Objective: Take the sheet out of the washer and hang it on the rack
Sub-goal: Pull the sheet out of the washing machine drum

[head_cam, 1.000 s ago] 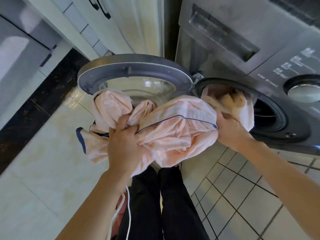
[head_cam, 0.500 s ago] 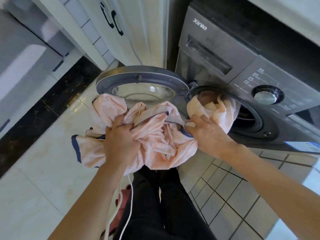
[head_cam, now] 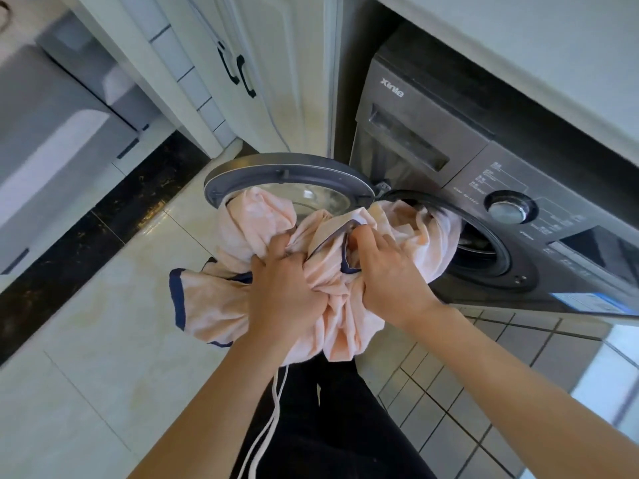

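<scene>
A peach-pink sheet [head_cam: 249, 302] edged in navy, a dark grey washer [head_cam: 449, 160], cream floor tiles [head_cam: 103, 340] and black trousers [head_cam: 339, 426].

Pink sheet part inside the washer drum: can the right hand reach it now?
Probably yes: the washer door is swung open, and the right hand, gripping the pink sheet, is beside the drum opening with nothing between.

Cream floor tiles [head_cam: 103, 340] (black border [head_cam: 103, 229]), white cabinets [head_cam: 294, 81].
</scene>
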A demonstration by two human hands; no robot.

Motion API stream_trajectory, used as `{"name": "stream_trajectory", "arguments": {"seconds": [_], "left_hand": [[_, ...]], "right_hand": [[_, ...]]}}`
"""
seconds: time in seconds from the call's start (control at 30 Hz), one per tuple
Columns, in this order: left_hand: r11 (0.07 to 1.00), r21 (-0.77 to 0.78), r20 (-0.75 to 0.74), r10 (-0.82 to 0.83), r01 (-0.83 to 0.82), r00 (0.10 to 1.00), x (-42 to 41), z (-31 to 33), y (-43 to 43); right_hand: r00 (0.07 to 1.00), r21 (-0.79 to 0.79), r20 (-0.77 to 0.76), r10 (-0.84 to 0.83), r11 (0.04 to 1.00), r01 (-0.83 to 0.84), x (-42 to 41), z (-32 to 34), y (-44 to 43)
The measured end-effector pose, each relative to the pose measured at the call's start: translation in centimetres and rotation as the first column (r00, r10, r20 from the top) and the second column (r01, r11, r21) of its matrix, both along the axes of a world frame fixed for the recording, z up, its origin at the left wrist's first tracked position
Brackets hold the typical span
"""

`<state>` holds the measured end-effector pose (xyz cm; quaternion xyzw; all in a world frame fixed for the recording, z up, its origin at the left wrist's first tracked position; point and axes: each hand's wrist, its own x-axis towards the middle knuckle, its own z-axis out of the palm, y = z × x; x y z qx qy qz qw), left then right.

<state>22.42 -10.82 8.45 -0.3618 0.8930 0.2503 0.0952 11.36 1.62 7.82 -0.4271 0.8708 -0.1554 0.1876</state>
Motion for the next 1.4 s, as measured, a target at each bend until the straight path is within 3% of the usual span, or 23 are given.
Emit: {"name": "stream_trajectory", "arguments": {"seconds": [0.4,0.77,0.97,1.13,1.2,1.4], "left_hand": [[0.937,0.350,0.097,-0.021,-0.014,0.995,-1.5,2.4,-0.2],[0.980,0.063,0.178,-0.198,0.189,0.964,-2.1,1.4,0.6],[0.993,-0.010,0.051,-0.117,0.118,0.992,-1.8,1.1,1.1],[0.993,-0.096,-0.017,-0.070,0.068,0.997,-0.8,1.4,0.2],[0.989,-0.131,-0.015,-0.075,0.073,0.997,-0.3,1.8,-0.5],[0.989,-0.145,-0.089,-0.018,0.005,0.996,1.0,3.9,-2.8]], "right_hand": [[0.991,-0.118,0.131,-0.031,0.992,0.047,-0.7,1.1,0.2],[0.969,-0.209,0.241,0.063,0.978,-0.011,-0.9,0.8,1.3],[0.961,-0.238,0.277,0.012,0.970,0.057,-0.6,0.8,1.8],[0.975,-0.253,0.201,0.099,0.967,-0.046,-1.6,0.0,2.5],[0.979,-0.210,0.156,0.130,0.973,-0.096,-2.4,-0.9,2.9],[0.940,0.001,0.260,0.222,0.973,-0.230,-6.2,-4.3,3.2]]}}
